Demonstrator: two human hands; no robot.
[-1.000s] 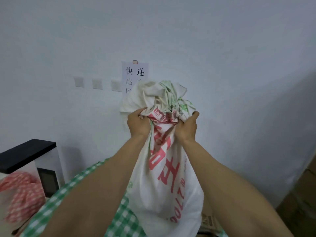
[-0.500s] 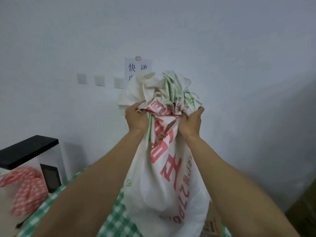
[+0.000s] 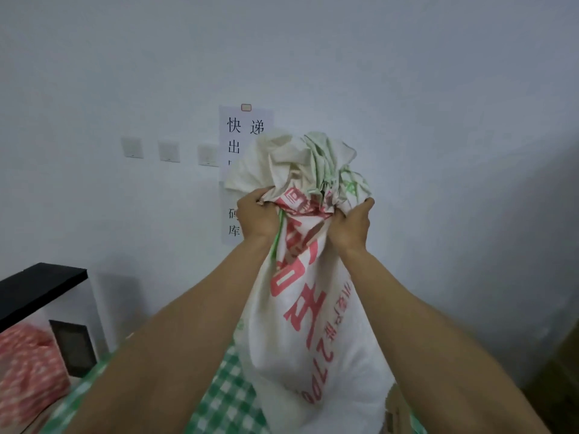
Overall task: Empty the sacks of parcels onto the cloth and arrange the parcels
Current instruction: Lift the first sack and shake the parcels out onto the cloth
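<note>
Head view puts the woven plastic sack (image 3: pixel 307 308) right in front of us, lifted high, its crumpled end uppermost and its body hanging over the green checked cloth (image 3: pixel 225 399). We judge it soft, floppy and rather slick. It bulges low down as if parcels weigh there, though we cannot see inside. The bunched fabric at the top seems the surest hold, since the folds give purchase. Our left hand (image 3: pixel 255 216) and right hand (image 3: pixel 351 227) each clench that gathered end, fingers curled tight into it on either side. A brown carton (image 3: pixel 396 408) shows just beside the sack's lower edge. Behind it a paper notice (image 3: pixel 238 136) and wall switches (image 3: pixel 169 151) are on the wall. To our left stand a black-topped cabinet (image 3: pixel 40 280) and a red checked bundle (image 3: pixel 28 364).
</note>
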